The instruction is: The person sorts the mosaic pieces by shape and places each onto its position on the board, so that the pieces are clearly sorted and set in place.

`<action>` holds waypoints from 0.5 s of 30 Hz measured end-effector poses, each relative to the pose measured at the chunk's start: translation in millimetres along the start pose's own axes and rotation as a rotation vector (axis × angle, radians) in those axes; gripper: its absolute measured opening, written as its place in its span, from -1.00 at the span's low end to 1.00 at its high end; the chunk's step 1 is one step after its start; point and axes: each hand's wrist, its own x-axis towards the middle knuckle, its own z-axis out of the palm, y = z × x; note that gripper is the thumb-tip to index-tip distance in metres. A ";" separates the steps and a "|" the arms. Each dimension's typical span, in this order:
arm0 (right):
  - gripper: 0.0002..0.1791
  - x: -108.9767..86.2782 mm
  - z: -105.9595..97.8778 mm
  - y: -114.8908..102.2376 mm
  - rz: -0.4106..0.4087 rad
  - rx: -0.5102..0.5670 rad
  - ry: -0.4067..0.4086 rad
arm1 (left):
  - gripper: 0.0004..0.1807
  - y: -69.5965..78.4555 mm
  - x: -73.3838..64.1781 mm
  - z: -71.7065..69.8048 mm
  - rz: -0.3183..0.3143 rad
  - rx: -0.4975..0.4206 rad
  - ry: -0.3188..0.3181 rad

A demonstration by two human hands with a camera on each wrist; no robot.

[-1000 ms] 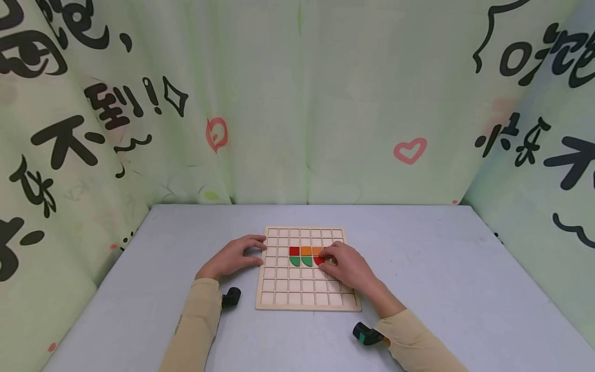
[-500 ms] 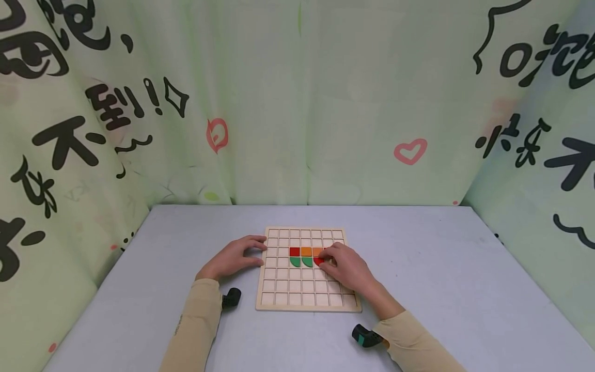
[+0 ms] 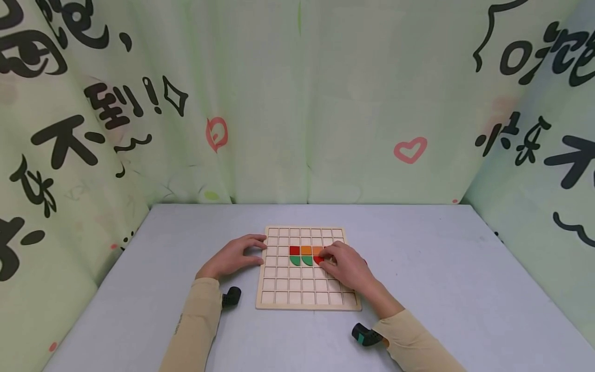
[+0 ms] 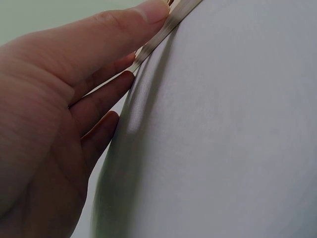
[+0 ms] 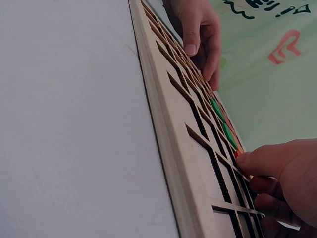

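A wooden grid board (image 3: 282,299) lies on the table. In its cells sit a red square tile (image 3: 294,250), an orange tile (image 3: 306,250) and a second orange one, partly covered. Below them are two green rounded tiles (image 3: 295,261) and a red rounded tile (image 3: 318,260). My left hand (image 3: 234,257) touches the board's left edge, fingers loosely bent and thumb apart. My right hand (image 3: 347,264) is over the board's right side, its thumb and fingers at the red rounded tile; the fingers (image 5: 267,186) are curled. A small red patch (image 3: 365,262) shows at this hand's outer edge.
The white table (image 3: 418,268) surrounds the board. Printed curtains (image 3: 353,103) stand behind and on both sides. A black wrist camera (image 3: 231,297) is on the left wrist, and another black camera (image 3: 365,335) on the right.
Both hands stay almost where they were. A small red patch now shows at the right hand's outer edge, not visible before.
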 end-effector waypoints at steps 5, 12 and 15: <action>-0.86 -0.4 1.2 2.0 -0.020 0.026 0.009 | -0.58 0.0 0.0 0.1 -0.013 -0.003 0.003; -0.84 -1.3 1.6 5.0 -0.021 0.061 0.019 | -0.58 0.2 0.6 0.1 -0.017 -0.002 0.004; -0.82 -1.6 -0.1 5.0 -0.014 0.077 0.024 | -0.58 1.0 0.1 0.0 -0.018 -0.008 0.001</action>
